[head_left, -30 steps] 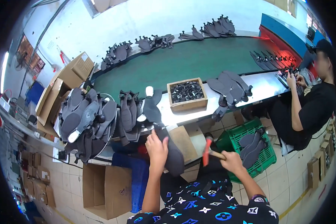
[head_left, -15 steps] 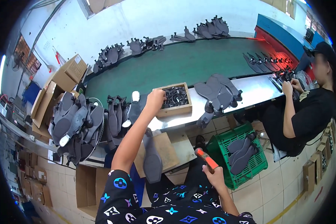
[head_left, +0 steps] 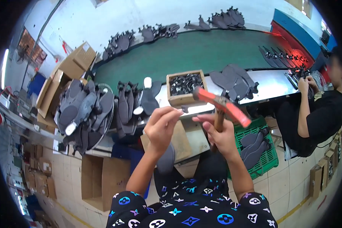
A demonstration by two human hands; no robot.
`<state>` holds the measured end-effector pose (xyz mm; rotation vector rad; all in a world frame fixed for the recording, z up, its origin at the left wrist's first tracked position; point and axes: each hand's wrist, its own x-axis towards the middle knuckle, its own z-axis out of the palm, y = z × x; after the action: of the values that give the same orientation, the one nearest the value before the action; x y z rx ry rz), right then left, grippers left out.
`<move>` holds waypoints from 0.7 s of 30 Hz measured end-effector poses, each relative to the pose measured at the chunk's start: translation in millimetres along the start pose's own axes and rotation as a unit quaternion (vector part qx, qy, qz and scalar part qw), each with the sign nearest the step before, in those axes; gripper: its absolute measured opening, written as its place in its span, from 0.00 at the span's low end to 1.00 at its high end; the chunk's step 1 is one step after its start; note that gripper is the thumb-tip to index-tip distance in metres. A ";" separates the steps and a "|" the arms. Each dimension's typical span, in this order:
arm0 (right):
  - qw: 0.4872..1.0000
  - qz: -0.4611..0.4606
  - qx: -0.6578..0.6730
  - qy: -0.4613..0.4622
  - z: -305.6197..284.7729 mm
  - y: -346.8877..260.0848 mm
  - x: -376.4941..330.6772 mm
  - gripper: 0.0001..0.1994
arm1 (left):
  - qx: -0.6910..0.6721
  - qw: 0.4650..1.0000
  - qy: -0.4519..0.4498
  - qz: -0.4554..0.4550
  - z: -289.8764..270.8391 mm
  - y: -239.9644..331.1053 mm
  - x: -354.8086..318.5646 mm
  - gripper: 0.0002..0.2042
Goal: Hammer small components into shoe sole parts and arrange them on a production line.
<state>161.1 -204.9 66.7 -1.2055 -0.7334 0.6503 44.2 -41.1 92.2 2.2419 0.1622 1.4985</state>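
My right hand (head_left: 224, 138) is wrapped round the wooden handle of a hammer (head_left: 222, 100) with a red-orange head, raised in front of me. My left hand (head_left: 161, 127) pinches a small dark piece (head_left: 184, 109) at its fingertips, close to the right hand's fingers; its exact kind is too small to tell. Just beyond stands a wooden box (head_left: 186, 100) filled with small black parts (head_left: 185, 84). Behind my left forearm and hand, a grey shoe sole (head_left: 166, 161) lies partly hidden on a wooden board (head_left: 184, 142).
Grey soles with straps are piled at the left (head_left: 78, 108) and beside the box (head_left: 235, 81). A green crate (head_left: 254, 167) holds several soles. A green conveyor belt (head_left: 178, 51) runs behind. At the right sits a co-worker (head_left: 319, 110); an opened carton (head_left: 110, 182) stands lower left.
My left hand has come out of the wooden box toward me with a small dark piece. The right hand has lifted the hammer up and inward. The view has shifted slightly.
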 end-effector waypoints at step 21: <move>0.987 -0.052 -0.116 -0.099 79.3 52.0 57.9 0.10 | -0.027 0.958 -0.120 -0.259 -39.0 -122.0 -90.6 0.14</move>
<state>130.6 -101.5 40.1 -1.3172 -1.0552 0.6153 -10.6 49.7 -23.4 2.0949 0.5747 0.9363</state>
